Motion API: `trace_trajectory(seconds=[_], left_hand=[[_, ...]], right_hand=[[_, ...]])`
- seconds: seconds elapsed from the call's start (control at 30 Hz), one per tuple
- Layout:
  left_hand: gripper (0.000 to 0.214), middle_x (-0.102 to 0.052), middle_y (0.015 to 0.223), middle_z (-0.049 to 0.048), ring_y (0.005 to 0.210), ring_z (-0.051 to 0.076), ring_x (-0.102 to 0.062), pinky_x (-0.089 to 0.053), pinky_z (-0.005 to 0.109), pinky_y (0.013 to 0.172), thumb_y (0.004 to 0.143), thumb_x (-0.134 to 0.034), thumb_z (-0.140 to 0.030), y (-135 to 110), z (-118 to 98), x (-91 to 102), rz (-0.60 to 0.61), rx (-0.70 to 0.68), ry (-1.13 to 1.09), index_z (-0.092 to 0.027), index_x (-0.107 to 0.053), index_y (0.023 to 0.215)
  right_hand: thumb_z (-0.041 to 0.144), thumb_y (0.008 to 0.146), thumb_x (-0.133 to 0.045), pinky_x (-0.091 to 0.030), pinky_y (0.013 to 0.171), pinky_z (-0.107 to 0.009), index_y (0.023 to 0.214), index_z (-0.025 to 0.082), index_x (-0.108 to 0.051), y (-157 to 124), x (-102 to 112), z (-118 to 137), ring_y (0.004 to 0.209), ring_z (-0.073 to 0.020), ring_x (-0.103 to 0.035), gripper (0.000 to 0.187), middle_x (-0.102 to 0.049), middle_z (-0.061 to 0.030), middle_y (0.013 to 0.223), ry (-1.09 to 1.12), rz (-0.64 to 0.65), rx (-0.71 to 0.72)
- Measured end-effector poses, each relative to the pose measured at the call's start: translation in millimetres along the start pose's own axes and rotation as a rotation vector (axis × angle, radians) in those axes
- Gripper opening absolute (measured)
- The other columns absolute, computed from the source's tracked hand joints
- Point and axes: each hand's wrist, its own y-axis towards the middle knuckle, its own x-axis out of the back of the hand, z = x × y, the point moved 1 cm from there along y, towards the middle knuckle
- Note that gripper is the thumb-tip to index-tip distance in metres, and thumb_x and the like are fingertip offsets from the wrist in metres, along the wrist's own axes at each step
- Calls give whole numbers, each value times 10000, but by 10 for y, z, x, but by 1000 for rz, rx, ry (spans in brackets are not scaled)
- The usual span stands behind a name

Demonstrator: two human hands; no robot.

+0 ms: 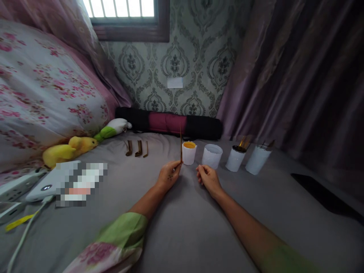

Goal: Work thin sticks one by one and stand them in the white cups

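My left hand [169, 175] pinches a thin brown stick [181, 146] and holds it upright, just left of a white cup with an orange rim [189, 152]. My right hand [208, 177] rests on the grey sheet with its fingers curled in; nothing shows in it. It lies just in front of a second white cup [212, 156]. Further right stand two more white cups [236, 158] [257, 159] with stick-like things poking out. Three small brown pieces [137, 148] lie on the sheet to the left of the cups.
A black and maroon roll [170, 123] lies along the patterned wall. Yellow [69, 148] and green-white [113, 129] soft toys sit by a floral pillow [42, 94] at left. A power strip with cables [19, 189] lies near left. A dark flat object [324, 195] is at right.
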Motion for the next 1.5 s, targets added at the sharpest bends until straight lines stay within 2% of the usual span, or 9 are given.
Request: trace_trajectory(seconds=[0.3, 0.87, 1.3, 1.5], left_hand=[[255, -605, 773, 28, 733, 118, -534, -400, 213, 666, 835, -405, -245, -15, -34, 17, 39, -90, 101, -205, -620, 967], [266, -610, 884, 50, 828, 137, -546, -413, 255, 765, 848, -389, -254, -31, -39, 19, 92, -223, 190, -207, -598, 1006], [273, -606, 930, 45, 858, 144, -529, -380, 273, 793, 850, -377, -220, -39, -97, 37, 184, -224, 267, -226, -583, 1030], [281, -601, 912, 44, 848, 156, -517, -374, 274, 756, 848, -361, -199, -41, -111, 36, 228, -275, 351, -218, -564, 1042]], right_hand=[[529, 726, -454, -303, 321, -169, 737, 148, -539, -3, 7, 33, 378, -62, -435, 391, -497, 27, 546, 23, -2, 16], [510, 723, -464, -307, 330, -178, 754, 148, -541, -24, 0, 83, 392, -73, -432, 371, -492, 20, 550, 40, -14, 21], [460, 731, -473, -337, 355, -190, 825, 148, -558, -37, -1, 97, 418, -83, -453, 338, -519, 5, 587, 26, -15, 72], [379, 723, -497, -361, 373, -200, 877, 143, -558, -61, -24, 148, 444, -90, -457, 289, -540, -6, 614, 23, -12, 74]])
